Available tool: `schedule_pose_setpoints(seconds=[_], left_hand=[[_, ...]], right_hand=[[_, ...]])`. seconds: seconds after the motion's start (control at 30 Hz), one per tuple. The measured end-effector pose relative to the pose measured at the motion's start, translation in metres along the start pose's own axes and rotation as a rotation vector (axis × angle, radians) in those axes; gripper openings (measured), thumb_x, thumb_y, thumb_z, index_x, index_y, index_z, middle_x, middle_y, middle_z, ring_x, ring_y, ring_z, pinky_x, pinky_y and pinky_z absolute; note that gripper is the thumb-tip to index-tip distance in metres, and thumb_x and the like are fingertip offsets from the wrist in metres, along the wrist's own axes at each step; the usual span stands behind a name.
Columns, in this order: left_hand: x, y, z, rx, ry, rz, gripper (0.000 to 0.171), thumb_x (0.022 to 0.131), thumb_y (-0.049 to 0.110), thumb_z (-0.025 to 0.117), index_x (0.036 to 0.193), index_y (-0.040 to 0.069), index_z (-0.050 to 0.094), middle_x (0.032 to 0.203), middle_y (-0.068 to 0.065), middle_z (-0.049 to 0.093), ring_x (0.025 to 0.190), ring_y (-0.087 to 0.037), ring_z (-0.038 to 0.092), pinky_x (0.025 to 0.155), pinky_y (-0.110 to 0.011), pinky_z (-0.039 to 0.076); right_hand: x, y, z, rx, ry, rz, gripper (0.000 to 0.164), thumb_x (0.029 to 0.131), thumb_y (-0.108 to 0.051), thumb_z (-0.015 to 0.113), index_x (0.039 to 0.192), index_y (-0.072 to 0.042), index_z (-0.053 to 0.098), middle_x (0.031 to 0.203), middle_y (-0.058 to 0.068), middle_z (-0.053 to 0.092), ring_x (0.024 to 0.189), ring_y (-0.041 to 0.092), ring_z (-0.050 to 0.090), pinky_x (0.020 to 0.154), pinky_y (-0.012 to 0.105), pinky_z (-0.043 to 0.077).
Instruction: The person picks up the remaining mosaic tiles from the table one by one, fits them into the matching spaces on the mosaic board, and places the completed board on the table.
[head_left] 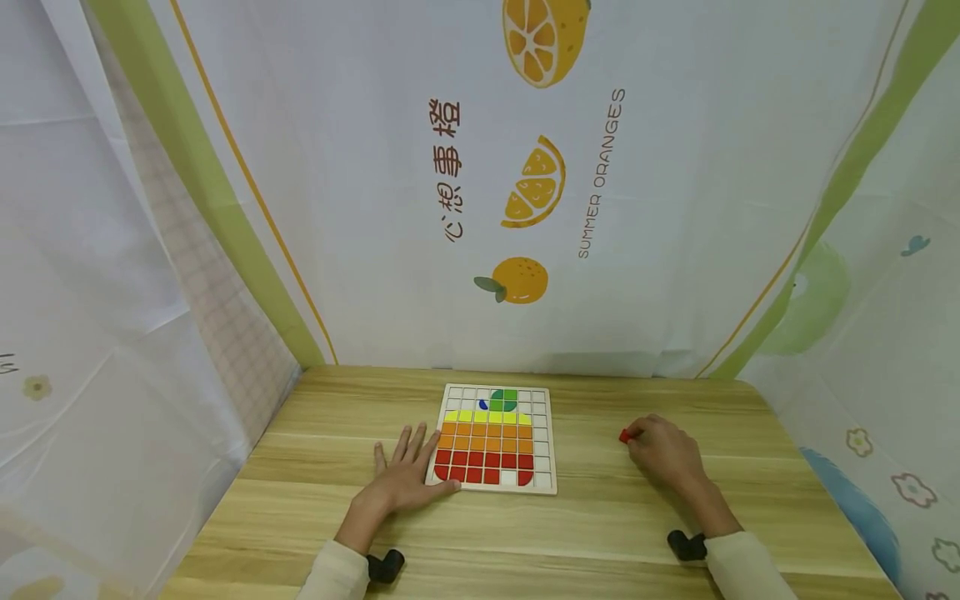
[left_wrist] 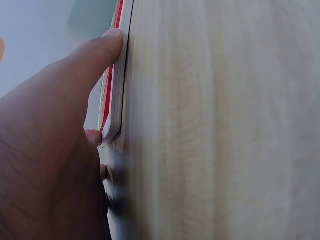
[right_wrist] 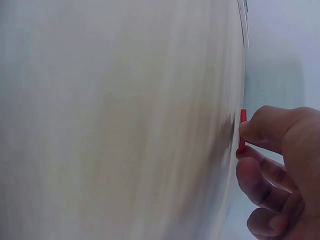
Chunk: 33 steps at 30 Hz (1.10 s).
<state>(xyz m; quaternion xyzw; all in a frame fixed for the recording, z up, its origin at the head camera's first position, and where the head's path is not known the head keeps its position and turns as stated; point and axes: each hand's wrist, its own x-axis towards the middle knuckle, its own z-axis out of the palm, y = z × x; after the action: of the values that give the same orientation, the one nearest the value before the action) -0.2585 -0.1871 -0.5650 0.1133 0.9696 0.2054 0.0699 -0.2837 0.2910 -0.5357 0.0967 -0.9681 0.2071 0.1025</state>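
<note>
A square puzzle board (head_left: 543, 446) with a pale frame lies on the wooden table, its grid partly filled with coloured tiles. Rows of red, orange and yellow tiles run across it, topped by green pieces and a small blue one. One bare cell (head_left: 508, 477) shows in the bottom red row. My left hand (head_left: 405, 483) rests with spread fingers at the board's lower left corner, its thumb touching the near edge. Off to the right of the board, my right hand (head_left: 667, 454) pinches a red tile (right_wrist: 243, 120) between thumb and fingers, close above the table.
Bare wooden table top (head_left: 592, 533) surrounds the board. A white curtain (head_left: 375, 208) printed with oranges hangs behind the table's far edge, and more cloth hangs at both sides. A black wrist device (head_left: 386, 567) is beside the left sleeve, another (head_left: 686, 546) by the right.
</note>
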Motion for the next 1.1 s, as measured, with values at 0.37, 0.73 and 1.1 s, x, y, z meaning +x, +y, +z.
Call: schedule_pose_setpoints(seconds=[0.37, 0.73, 1.1], left_hand=[[-0.002, 0.002, -0.002, 0.013, -0.013, -0.009, 0.109, 0.089, 0.083, 0.060, 0.172, 0.024, 0.021, 0.182, -0.009, 0.005, 0.168, -0.038, -0.003, 0.120, -0.080, -0.015], [-0.001, 0.002, -0.002, 0.020, -0.009, -0.004, 0.110, 0.088, 0.084, 0.059, 0.172, 0.024, 0.022, 0.181, -0.010, 0.006, 0.168, -0.039, -0.002, 0.121, -0.081, -0.013], [-0.006, 0.007, -0.008, -0.005, -0.020, 0.020, 0.112, 0.089, 0.088, 0.053, 0.173, 0.025, 0.017, 0.181, -0.013, 0.005, 0.167, -0.042, -0.004, 0.118, -0.083, -0.017]], right_hand=[[-0.003, -0.027, 0.004, 0.018, 0.046, -0.082, 0.010, 0.092, -0.017, 0.079, 0.101, -0.017, 0.082, 0.109, 0.006, 0.077, 0.068, 0.009, 0.057, 0.055, 0.029, 0.047], [-0.003, -0.059, 0.008, 0.040, 0.089, -0.174, 0.010, 0.088, -0.013, 0.083, 0.095, -0.020, 0.082, 0.106, 0.003, 0.079, 0.072, 0.014, 0.060, 0.056, 0.025, 0.044], [-0.005, -0.095, 0.017, -0.005, 0.150, -0.325, 0.015, 0.080, -0.012, 0.091, 0.090, -0.019, 0.081, 0.094, -0.005, 0.076, 0.083, 0.019, 0.074, 0.068, 0.029, 0.057]])
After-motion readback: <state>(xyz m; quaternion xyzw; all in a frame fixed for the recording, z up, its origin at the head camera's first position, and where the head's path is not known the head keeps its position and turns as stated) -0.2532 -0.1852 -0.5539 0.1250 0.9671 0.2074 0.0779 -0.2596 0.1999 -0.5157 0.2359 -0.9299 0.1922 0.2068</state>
